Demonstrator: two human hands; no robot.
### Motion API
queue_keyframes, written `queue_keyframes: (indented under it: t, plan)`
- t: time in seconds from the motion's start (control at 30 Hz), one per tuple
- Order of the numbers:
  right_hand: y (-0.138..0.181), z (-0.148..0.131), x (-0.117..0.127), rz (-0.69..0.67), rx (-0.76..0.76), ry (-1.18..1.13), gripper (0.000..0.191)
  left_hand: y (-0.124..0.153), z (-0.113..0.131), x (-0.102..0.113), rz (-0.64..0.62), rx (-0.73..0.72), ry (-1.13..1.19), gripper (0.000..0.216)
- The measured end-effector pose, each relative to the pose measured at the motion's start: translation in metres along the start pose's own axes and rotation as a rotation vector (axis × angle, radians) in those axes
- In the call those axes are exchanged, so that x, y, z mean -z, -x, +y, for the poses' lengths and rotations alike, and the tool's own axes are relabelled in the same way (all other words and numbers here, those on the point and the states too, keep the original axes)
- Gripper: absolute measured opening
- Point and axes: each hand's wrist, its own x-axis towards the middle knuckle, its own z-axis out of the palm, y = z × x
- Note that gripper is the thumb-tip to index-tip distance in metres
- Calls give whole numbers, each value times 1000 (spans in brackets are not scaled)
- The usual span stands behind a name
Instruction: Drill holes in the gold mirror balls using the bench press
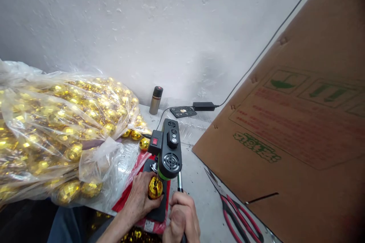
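My left hand (136, 198) is closed around a shiny gold faceted ball (155, 188), with a small dark slot or hole showing on its top. The ball is at the front of a small black bench machine (169, 150), just below its head. This machine has round vents, a red switch and a black base. To its right, my right hand (184, 214) is wrapped round the handle of a metal lever (180, 180). Whether a tool tip touches the ball is hidden by the machine's head.
Clear plastic bags of gold balls (71, 121) fill the left. Several loose balls (144, 144) are beside the machine. Behind it are a flask (155, 100), a phone-like slab (183, 112) and a corded power adapter (203, 106). Red-handled scissors (235, 212) and a large carton (285, 133) are right.
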Motion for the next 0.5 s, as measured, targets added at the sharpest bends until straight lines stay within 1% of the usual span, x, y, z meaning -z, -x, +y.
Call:
queue_keyframes:
  t: [0.13,0.27,0.4,0.5]
  plan:
    - [3,4,-3,23,5,-19,36,-1,2,3,-17,9,-4,36]
    - [6,11,-3,18,27,-35,33,-2,7,7,-49,24,2,38]
    - [18,26,-4,-3,73,-31,29,-3,11,9,-58,46,5,39]
    - [23,33,-5,12,136,8,30,-5,11,9,-85,68,12,42]
